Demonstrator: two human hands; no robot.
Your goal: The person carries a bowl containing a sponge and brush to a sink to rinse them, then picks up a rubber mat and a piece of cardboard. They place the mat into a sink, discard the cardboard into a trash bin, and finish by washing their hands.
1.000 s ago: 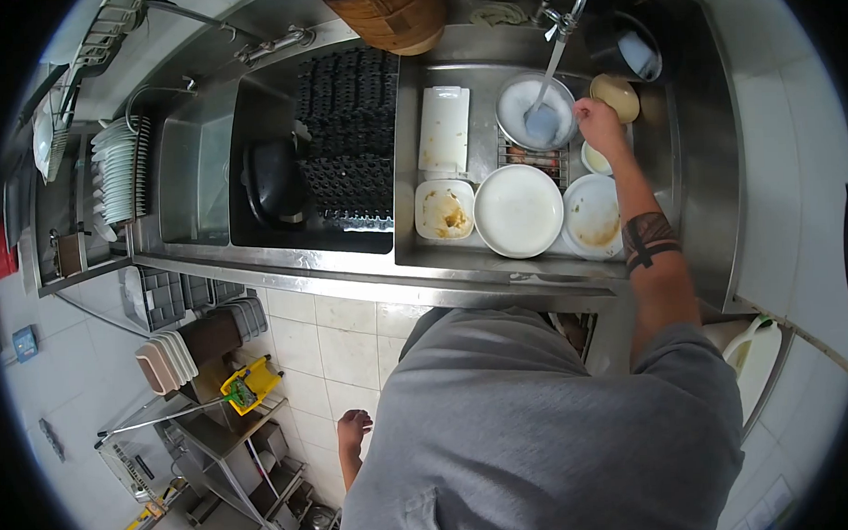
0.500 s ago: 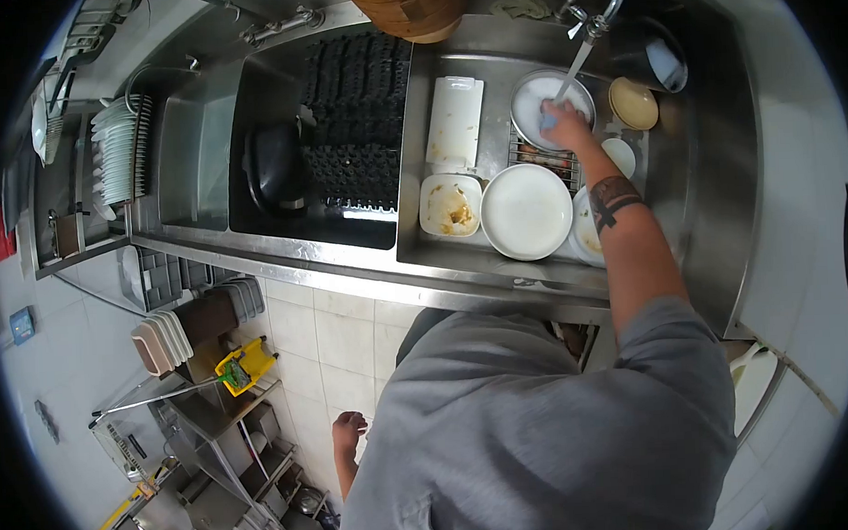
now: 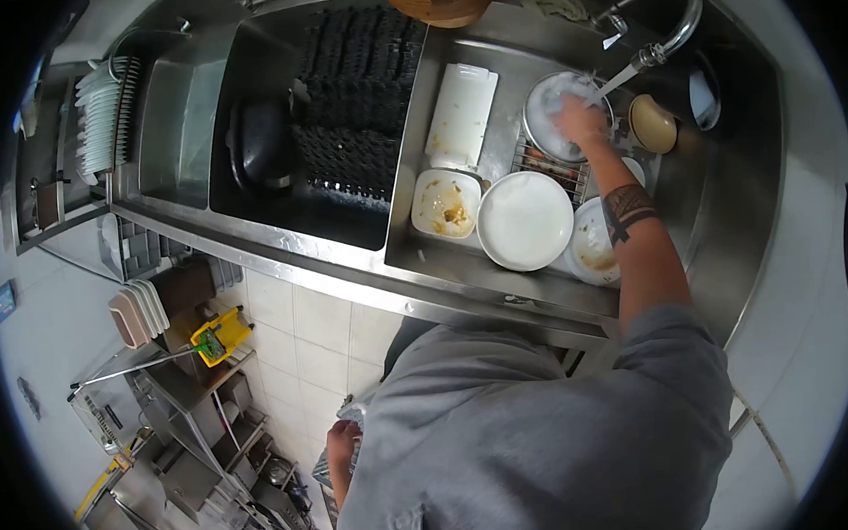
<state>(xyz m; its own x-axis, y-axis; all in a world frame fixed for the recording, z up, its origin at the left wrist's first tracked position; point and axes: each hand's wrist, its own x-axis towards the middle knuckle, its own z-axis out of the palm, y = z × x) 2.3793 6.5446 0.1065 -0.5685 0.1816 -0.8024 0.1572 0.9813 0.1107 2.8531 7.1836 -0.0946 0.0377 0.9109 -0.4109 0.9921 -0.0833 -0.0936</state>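
My right hand [image 3: 582, 121] reaches into a round metal bowl [image 3: 546, 139] of white suds; foam hides the fingertips and anything in them. The faucet stream [image 3: 614, 85] falls beside it. Below the bowl, a wire rack [image 3: 538, 164] is partly covered by a large round white plate [image 3: 525, 221]. Left of that plate sits a square white dish [image 3: 446, 204] with brown food residue, and a long white tray [image 3: 463, 114] lies above it. My left hand [image 3: 342, 443] hangs low at my side, away from the sink, fingers loosely bent and apart, with nothing visible in it.
Black racks [image 3: 353, 99] and a black container [image 3: 266, 144] occupy the middle basin. Right of the suds are a tan bowl [image 3: 653, 124] and a dark pot [image 3: 704, 96]. A stained white bowl [image 3: 592, 244] is near my forearm. Plates [image 3: 111, 117] stand far left; a bamboo steamer [image 3: 441, 1] is overhead.
The view has shifted and tilted slightly. My right hand is deeper in the suds, its fingertips more covered. My left hand still hangs low, with a grey crate now showing beside it.
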